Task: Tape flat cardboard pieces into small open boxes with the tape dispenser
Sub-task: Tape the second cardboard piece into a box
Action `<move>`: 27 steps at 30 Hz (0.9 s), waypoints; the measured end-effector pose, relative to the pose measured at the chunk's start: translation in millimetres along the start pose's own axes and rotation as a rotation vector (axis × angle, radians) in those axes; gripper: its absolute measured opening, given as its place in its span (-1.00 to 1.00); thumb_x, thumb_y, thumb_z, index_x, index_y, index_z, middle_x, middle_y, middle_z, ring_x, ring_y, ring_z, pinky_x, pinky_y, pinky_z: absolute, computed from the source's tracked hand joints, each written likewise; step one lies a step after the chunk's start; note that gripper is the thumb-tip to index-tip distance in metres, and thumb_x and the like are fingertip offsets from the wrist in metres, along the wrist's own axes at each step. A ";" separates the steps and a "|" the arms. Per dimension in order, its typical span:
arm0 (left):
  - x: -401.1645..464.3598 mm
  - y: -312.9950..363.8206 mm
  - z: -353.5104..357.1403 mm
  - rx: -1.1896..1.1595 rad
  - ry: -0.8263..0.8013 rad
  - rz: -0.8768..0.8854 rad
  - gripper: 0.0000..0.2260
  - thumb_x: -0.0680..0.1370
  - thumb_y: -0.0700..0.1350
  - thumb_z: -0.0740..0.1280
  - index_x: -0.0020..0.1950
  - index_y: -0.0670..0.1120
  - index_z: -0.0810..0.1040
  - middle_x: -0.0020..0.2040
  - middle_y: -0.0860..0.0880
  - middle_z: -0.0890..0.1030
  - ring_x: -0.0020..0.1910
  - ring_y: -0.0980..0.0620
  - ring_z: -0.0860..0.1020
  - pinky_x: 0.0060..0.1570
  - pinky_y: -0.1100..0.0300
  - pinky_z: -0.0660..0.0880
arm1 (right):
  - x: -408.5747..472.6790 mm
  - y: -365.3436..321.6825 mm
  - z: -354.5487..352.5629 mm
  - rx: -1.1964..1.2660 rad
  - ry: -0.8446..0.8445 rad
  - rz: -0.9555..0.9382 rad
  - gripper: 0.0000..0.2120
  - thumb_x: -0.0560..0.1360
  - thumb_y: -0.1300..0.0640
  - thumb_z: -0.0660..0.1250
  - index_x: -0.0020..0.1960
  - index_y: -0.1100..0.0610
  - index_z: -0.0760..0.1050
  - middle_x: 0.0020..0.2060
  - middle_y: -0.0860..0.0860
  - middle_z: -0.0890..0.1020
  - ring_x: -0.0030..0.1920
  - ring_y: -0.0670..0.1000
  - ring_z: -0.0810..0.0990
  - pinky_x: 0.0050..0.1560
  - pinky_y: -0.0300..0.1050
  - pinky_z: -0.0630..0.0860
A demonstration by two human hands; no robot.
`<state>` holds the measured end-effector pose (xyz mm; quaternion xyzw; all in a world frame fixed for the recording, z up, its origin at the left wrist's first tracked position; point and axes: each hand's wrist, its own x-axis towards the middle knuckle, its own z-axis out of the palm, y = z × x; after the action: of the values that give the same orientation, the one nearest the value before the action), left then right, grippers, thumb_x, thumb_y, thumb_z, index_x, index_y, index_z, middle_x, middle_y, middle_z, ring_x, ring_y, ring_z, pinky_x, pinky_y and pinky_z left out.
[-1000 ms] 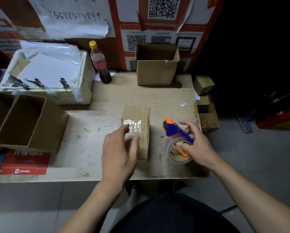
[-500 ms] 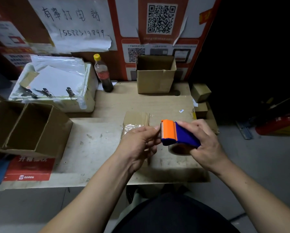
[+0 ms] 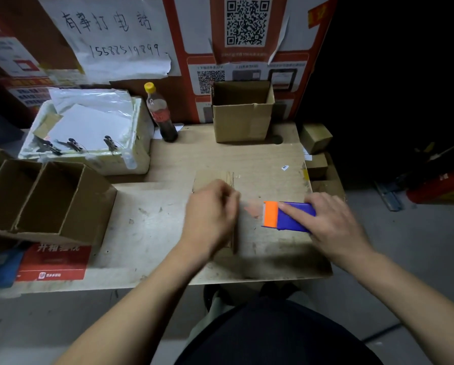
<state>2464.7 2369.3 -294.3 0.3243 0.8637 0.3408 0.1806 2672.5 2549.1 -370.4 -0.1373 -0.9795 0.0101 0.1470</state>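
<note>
A stack of flat cardboard pieces (image 3: 215,177) lies in the middle of the wooden table (image 3: 260,159). My left hand (image 3: 210,219) is on top of the stack with its fingers curled; it is blurred, and whether it pinches a tape end cannot be told. A faint strip of clear tape (image 3: 252,208) seems to run from it to the dispenser. My right hand (image 3: 331,222) grips the blue and orange tape dispenser (image 3: 286,216) just right of the stack, index finger laid along its top. The tape roll is hidden under the dispenser.
An open cardboard box (image 3: 243,122) stands at the back of the table beside a dark drink bottle (image 3: 161,114). A white foam box (image 3: 89,138) with papers and clips sits at the back left. Open divided boxes (image 3: 44,201) stand at the left. Small boxes (image 3: 315,138) sit at the right edge.
My right hand lifted the dispenser off the table and drew it to the right. My left hand met the dispenser's orange end, then moved back left over the cardboard stack.
</note>
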 end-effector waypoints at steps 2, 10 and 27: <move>-7.0 18.9 8.8 0.125 0.007 0.119 -0.88 0.62 -0.06 0.34 -0.06 -0.06 0.60 -0.11 -0.03 0.66 -0.11 -0.07 0.57 -0.19 0.19 0.25 | 6.1 -7.2 20.8 -0.027 -0.234 0.192 -0.33 0.49 0.13 0.48 0.54 -0.11 0.37 0.04 0.10 0.43 0.01 0.15 0.47 -0.03 0.02 0.45; 13.0 23.8 -10.1 0.053 -0.014 0.050 -0.85 0.61 0.00 0.38 -0.16 0.03 0.58 -0.33 0.18 0.55 -0.28 0.18 0.52 -0.26 0.27 0.32 | -0.5 -1.9 96.5 0.748 -0.748 0.766 -0.33 0.53 0.24 0.44 0.52 -0.20 0.36 0.30 -0.02 0.54 0.14 -0.03 0.56 0.00 -0.22 0.55; 44.4 -27.2 -9.9 -0.192 -0.052 -0.171 -0.83 0.57 0.00 0.45 -0.18 -0.03 0.68 -0.28 0.07 0.71 -0.28 0.10 0.62 -0.16 0.14 0.56 | 81.7 -46.4 55.5 2.103 -0.415 0.940 -0.95 0.49 0.27 0.41 -0.05 0.21 0.57 -0.25 0.13 0.57 -0.22 0.04 0.57 -0.16 -0.11 0.58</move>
<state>2415.4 2379.8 -310.6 0.2395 0.8467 0.3966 0.2617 2568.9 2527.8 -397.4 -0.2925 -0.3469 0.8911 0.0073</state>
